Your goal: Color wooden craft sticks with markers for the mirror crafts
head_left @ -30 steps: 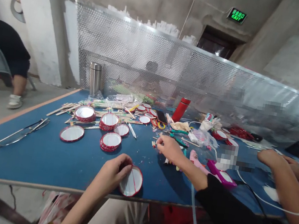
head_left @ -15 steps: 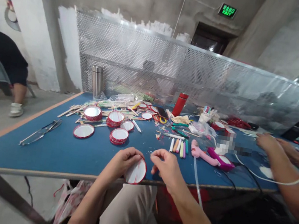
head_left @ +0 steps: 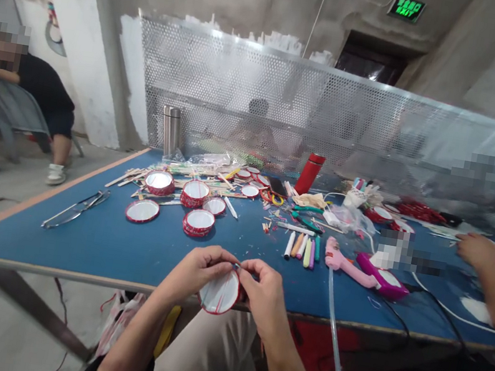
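Note:
My left hand [head_left: 201, 271] grips a round white disc with a red rim [head_left: 218, 294], tilted above my lap at the table's front edge. Thin reddish lines run across its face. At the disc's upper right edge, my right hand [head_left: 263, 286] is closed in a pinch, its fingertips meeting those of the left. Whatever lies between these fingertips is too small to make out. Similar red-rimmed discs lie beyond my hands: a single disc [head_left: 142, 211], a front stack [head_left: 198, 221] and a taller stack [head_left: 195, 193].
Markers [head_left: 307, 251] lie in a row right of centre, beside a pink glue gun [head_left: 350, 267]. Glasses [head_left: 76, 209] rest at left. Wooden sticks [head_left: 128, 175], green-handled pliers [head_left: 306, 216] and a red flask [head_left: 310, 174] are farther back. A co-worker's arm [head_left: 494, 271] reaches in from the right.
My right hand has moved left onto the disc's edge, where it was apart before. The disc has lowered slightly. The whole view has shifted a little.

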{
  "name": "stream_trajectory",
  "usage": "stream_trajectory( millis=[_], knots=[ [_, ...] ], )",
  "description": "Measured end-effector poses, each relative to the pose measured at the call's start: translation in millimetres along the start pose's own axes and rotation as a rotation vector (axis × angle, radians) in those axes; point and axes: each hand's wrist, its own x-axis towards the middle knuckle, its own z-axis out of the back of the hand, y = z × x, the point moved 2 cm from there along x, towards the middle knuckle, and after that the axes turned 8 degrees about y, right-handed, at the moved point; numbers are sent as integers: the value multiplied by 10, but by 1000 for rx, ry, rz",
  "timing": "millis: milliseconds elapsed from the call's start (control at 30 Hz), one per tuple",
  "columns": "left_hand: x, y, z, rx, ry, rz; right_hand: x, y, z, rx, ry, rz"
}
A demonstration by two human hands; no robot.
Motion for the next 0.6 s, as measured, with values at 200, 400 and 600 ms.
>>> stream_trajectory(
  millis=[200,400,600],
  knots=[
    [-18,-11,8,42,-49,-5,14,-71,-8,109,44,4],
    [-12,-14,11,-25,-12,7,12,-21,6,21,47,11],
    [-12,2,-6,-69,-16,50,-12,4,13,-96,22,62]
  ],
)
